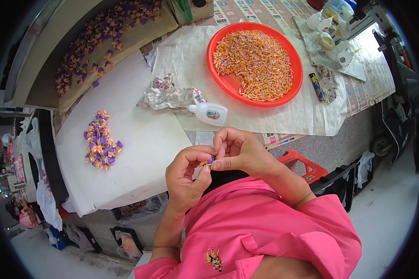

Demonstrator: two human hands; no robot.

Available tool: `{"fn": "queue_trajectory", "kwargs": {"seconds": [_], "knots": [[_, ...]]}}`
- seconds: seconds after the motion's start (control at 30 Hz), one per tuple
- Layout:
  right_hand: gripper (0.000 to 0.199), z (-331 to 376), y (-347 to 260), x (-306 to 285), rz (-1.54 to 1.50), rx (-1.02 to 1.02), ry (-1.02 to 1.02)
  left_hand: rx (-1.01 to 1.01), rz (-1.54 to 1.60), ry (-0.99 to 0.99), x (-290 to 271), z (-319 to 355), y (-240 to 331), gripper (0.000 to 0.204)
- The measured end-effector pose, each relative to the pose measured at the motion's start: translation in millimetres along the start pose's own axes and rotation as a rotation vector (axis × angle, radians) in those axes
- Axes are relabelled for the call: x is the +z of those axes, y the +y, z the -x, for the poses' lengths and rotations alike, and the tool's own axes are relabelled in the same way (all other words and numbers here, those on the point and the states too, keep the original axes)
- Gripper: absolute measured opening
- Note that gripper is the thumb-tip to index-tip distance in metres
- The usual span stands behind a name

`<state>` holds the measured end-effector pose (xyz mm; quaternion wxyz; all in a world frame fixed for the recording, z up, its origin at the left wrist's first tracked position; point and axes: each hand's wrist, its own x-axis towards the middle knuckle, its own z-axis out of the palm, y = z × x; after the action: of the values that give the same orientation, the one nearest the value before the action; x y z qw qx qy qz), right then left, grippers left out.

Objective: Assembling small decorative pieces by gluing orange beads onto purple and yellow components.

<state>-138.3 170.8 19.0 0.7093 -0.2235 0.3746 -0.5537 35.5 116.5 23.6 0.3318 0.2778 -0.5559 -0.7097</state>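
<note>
Low in the centre of the frame, just above your pink shirt (265, 223), your two hands meet. Your left hand (186, 174) and right hand (239, 151) both have thumb and fingertips pressed together on one small purple-and-orange piece (210, 161), pinched between them over the near edge of the white board (139, 139); most of the piece is hidden by your fingers.

Left of your hands, on the board, lies a small heap of finished pieces (100, 139), peach and purple, soft-looking and knobbly. A larger spread of the same kind covers the tan sheet (139, 35) in the upper left.

Just beyond your hands a white squeeze bottle (209, 113) lies on its side, beside a crumpled clear wrapper (170, 95).

Farther up, right of centre, the round red tray (226, 83) is still almost full of tiny orange and pale bits (256, 63), with only a bare wedge at its lower left. Judging by that, a good many are done, but most of the work remains.

More small white bottles (333, 32) stand at the upper right.
</note>
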Motion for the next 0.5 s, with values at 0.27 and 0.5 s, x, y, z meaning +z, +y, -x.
{"fn": "queue_trajectory", "kwargs": {"seconds": [0.27, 0.5], "knots": [[0.03, -6.4, -1.9, 0.1, -0.037, 0.036, 0.008, 0.0, -0.002, 0.006, -3.2, -4.5, -0.7, 0.02], [0.027, -8.5, 4.1, 1.3, -0.025, 0.013, -0.006, -0.004, 0.023, 0.015, -7.0, -3.0, -1.6, 0.02]]}}
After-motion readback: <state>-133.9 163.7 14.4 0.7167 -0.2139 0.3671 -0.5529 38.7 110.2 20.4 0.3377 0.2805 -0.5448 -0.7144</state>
